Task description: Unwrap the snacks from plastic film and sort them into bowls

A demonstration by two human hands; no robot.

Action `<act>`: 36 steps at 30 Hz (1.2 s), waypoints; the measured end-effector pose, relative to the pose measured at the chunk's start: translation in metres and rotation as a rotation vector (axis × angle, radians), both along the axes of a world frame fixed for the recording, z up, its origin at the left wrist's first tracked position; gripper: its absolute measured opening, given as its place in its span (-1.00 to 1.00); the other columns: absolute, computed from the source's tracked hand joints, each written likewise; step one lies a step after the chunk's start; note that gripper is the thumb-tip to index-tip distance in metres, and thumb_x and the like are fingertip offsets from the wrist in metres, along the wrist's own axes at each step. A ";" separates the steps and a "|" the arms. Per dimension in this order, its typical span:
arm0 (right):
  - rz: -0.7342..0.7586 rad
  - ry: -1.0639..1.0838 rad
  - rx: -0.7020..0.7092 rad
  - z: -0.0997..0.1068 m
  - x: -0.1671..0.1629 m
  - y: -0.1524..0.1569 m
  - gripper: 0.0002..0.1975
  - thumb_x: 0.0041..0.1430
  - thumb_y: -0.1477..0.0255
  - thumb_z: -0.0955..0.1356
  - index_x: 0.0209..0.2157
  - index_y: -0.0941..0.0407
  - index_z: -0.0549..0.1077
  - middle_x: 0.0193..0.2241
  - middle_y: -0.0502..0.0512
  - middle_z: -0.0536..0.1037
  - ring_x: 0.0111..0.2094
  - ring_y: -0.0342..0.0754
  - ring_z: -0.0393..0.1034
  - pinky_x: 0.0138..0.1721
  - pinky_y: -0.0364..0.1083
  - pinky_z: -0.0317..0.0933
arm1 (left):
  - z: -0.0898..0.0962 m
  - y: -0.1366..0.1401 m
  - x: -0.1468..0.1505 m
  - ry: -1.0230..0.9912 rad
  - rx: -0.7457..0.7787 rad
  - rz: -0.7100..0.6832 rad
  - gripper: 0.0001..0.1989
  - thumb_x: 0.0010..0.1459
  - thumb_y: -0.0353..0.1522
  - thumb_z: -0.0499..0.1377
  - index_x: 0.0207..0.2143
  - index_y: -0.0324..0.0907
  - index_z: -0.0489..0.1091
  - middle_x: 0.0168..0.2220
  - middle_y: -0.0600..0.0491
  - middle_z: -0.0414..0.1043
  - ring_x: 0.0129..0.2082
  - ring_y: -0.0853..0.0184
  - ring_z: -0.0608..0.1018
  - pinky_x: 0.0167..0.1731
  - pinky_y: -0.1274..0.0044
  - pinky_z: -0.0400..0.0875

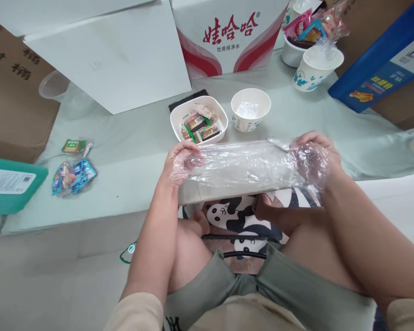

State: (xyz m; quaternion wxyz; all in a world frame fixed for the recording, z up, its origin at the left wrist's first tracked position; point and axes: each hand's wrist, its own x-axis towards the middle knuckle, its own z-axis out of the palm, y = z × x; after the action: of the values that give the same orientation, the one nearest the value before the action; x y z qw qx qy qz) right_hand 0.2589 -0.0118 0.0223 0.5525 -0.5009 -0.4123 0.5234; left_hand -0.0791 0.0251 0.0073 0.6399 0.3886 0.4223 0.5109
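Note:
A sheet of clear plastic wrap point(244, 165) stretches between my two hands above the near edge of the table. My left hand point(183, 158) pinches its left end, fingers closed. At the other end my right hand point(315, 154) grips the film, which bunches over the fingers and wrist. Just beyond the film sits a white bowl point(175, 123) with several wrapped snacks point(202, 123) in it. To its right stands a paper cup point(251, 99) with crumpled clear plastic inside. Neither hand touches the bowl or the cup.
A blue box point(376, 69) leans at the right, near another paper cup point(312, 73) and a snack-filled bowl point(291, 53). White boxes point(113, 59) stand behind. Snack packets point(74, 177) and a green container point(14, 184) are at left. My legs are under the table's front edge.

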 end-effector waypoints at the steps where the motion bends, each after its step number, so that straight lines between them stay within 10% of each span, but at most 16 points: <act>1: 0.028 -0.022 -0.014 0.000 0.003 0.001 -0.76 -0.19 0.27 0.54 -0.53 0.03 0.46 -0.53 -0.01 0.52 -0.59 -0.14 0.35 -0.57 -0.10 0.17 | 0.001 0.001 -0.001 -0.005 0.008 -0.002 -0.92 -0.08 -0.39 0.27 -0.54 -0.20 0.43 -0.55 0.10 0.50 -0.55 0.39 0.58 -0.55 0.62 0.50; 8: 0.161 -0.096 -0.099 0.005 0.003 0.002 -0.50 -0.04 -0.09 0.36 -0.58 0.07 0.57 -0.50 0.13 0.48 -0.50 -0.07 0.35 -0.45 -0.03 0.22 | 0.003 0.000 -0.001 0.119 -0.005 -0.034 -0.68 0.02 -0.12 0.29 -0.49 -0.21 0.44 -0.42 0.02 0.53 -0.39 0.31 0.63 -0.45 0.56 0.54; 12: 0.149 -0.438 -0.150 0.003 0.002 -0.002 -0.75 -0.10 0.20 0.53 -0.43 0.06 0.54 -0.55 0.00 0.44 -0.53 -0.15 0.29 -0.49 -0.12 0.15 | 0.002 -0.002 0.001 0.223 0.044 -0.084 -0.67 -0.17 -0.39 0.38 -0.28 -0.18 0.43 -0.18 0.03 0.52 -0.23 0.27 0.64 -0.46 0.59 0.54; 16: 0.270 -0.579 -0.138 -0.003 0.016 -0.010 -0.47 -0.09 0.28 0.52 -0.02 0.01 0.47 -0.37 -0.01 0.51 -0.55 -0.17 0.27 -0.55 -0.13 0.19 | 0.006 -0.006 0.003 0.287 0.029 -0.135 -0.54 -0.16 -0.50 0.29 -0.12 -0.16 0.41 0.07 -0.04 0.42 -0.15 0.24 0.64 -0.60 0.71 0.42; 19: 0.246 -0.682 -0.059 -0.003 0.027 -0.016 -0.40 -0.06 0.27 0.51 0.07 -0.01 0.44 -0.08 0.14 0.55 -0.25 0.03 0.50 -0.23 0.06 0.44 | 0.008 -0.009 0.005 0.292 -0.006 -0.207 -0.50 -0.15 -0.52 0.23 -0.06 -0.14 0.40 0.17 -0.05 0.36 -0.20 0.28 0.66 -0.68 0.74 0.34; 22: 0.096 -0.669 0.041 0.002 0.026 -0.015 -0.60 0.06 0.25 0.48 -0.04 -0.02 0.50 0.03 0.19 0.55 0.09 0.19 0.44 0.18 0.26 0.29 | 0.007 -0.010 0.007 0.263 -0.021 -0.321 -0.51 -0.10 -0.51 0.23 -0.04 -0.12 0.42 0.26 -0.06 0.31 -0.27 0.33 0.66 -0.73 0.76 0.25; 25: 0.245 -0.462 0.071 0.005 0.003 -0.003 -0.58 0.10 0.19 0.48 0.00 -0.04 0.49 0.12 0.16 0.53 0.19 0.17 0.39 0.26 0.24 0.23 | 0.003 -0.008 0.011 0.228 -0.008 -0.470 -0.53 -0.06 -0.50 0.25 -0.02 -0.12 0.46 0.29 -0.08 0.30 -0.32 0.38 0.65 -0.74 0.76 0.18; 28: 0.610 -0.344 -0.026 0.003 -0.035 0.011 -0.40 -0.07 0.20 0.55 0.04 0.01 0.48 0.09 0.18 0.55 0.07 0.13 0.48 0.14 0.17 0.37 | 0.002 -0.003 0.015 0.190 0.010 -0.612 -0.52 -0.05 -0.49 0.27 -0.02 -0.11 0.47 0.27 -0.09 0.34 -0.35 0.37 0.66 -0.75 0.73 0.14; 31: 0.894 -0.414 -0.193 -0.001 -0.063 0.013 -0.69 -0.04 0.26 0.51 -0.25 0.08 0.54 -0.32 0.09 0.63 -0.34 -0.02 0.54 -0.28 0.01 0.47 | 0.004 0.000 0.014 0.129 0.042 -0.640 -0.35 -0.07 -0.48 0.33 0.12 0.01 0.39 0.21 -0.06 0.42 -0.31 0.34 0.66 -0.64 0.68 0.30; 36: 0.600 -0.333 -0.202 0.002 -0.068 -0.002 -0.76 0.02 0.26 0.47 -0.37 0.08 0.40 -0.47 0.02 0.59 -0.54 -0.12 0.45 -0.49 -0.11 0.33 | 0.002 -0.011 0.022 -0.083 0.060 -0.359 -0.15 -0.02 -0.11 0.39 0.30 0.10 0.18 0.21 -0.03 0.43 0.03 0.15 0.60 -0.08 0.40 0.53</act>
State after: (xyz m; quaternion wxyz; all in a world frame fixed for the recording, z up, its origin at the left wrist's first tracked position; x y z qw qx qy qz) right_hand 0.1908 -0.0141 0.0242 0.2471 -0.4883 -0.5714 0.6116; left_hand -0.0573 0.0145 0.0093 0.7261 0.4551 0.3039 0.4163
